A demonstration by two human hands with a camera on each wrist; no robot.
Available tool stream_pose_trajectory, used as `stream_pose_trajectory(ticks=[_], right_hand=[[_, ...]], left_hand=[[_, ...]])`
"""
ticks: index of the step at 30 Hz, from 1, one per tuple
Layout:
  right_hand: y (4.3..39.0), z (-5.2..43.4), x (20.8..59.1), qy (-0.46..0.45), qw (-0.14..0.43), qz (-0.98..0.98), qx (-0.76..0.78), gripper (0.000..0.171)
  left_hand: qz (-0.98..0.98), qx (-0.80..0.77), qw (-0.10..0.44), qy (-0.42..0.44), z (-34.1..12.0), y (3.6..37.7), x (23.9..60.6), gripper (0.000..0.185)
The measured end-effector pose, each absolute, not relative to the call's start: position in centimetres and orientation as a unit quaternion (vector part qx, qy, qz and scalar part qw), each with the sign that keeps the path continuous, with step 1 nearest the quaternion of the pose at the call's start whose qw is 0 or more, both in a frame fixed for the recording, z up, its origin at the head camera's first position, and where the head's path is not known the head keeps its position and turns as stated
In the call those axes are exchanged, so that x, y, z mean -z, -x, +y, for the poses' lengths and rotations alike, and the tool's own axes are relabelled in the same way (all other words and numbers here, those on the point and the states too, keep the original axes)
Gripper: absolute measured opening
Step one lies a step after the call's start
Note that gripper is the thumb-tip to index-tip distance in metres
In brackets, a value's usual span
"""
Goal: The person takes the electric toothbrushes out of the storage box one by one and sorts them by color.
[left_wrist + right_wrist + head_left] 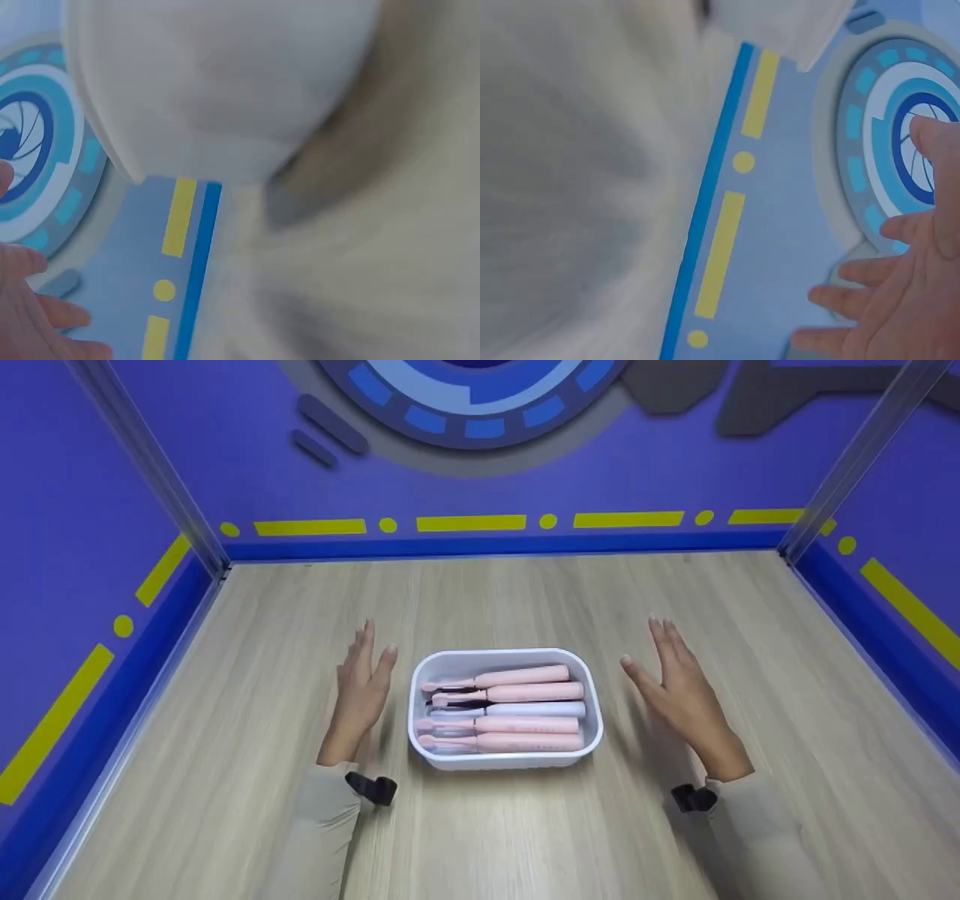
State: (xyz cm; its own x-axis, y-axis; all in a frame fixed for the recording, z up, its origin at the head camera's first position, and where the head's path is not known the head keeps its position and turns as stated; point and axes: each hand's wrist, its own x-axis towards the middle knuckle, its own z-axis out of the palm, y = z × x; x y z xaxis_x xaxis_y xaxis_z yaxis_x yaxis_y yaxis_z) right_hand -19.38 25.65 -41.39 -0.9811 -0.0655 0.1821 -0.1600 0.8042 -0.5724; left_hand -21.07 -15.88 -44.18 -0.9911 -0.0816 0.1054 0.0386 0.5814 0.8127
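Two bare hands flank one white rounded plastic tub [592, 690] that sits on the pale wood-grain tabletop [525, 825]. Furthest left, the left hand [361, 684] hovers just beside the tub's left wall, fingers straight and together, palm turned inward toward the tub, gripping nothing. In the left wrist view only the fingertips of that hand [30, 315] show at the lower left, with the tub's white wall [217, 82] looming blurred above and to the right of them; whether skin meets plastic there cannot be told.

Between the two palms lies the tub, and inside it are five slim electric toothbrush handles [517, 709], four pale pink and one lilac-white, laid flat and parallel with their narrow ends pointing toward the left hand. They look neatly packed, so the loading appears finished as far as can be judged.

To the right of the tub, the right hand [684, 697] stands near but apart from the right wall, fingers spread and straight, likewise holding nothing. The right wrist view shows its splayed fingers [889, 300] against the purple wall panel with yellow dashes [720, 251].

What seems left is the tub itself: neither palm is clasping it.
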Motion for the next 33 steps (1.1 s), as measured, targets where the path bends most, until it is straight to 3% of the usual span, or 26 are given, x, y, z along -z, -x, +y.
stream_pose_trajectory(ticks=[13, 24, 33], right_hand=[[20.4, 24.8, 39.7, -0.105, -0.013, -0.874, -0.475, 0.059], [21.5, 23.7, 38.3, -0.161, -0.1, -0.88, -0.435, 0.049], [22.7, 21.9, 37.0, -0.212, -0.156, -0.88, -0.396, 0.048]], left_hand=[[-0.545, 0.835, -0.056, -0.049, -15.3, 22.0, 46.6, 0.056], [-0.474, 0.875, -0.09, 0.022, -14.2, 22.4, 48.4, 0.054], [-0.485, 0.868, -0.106, 0.014, -13.1, 22.5, 48.9, 0.051]])
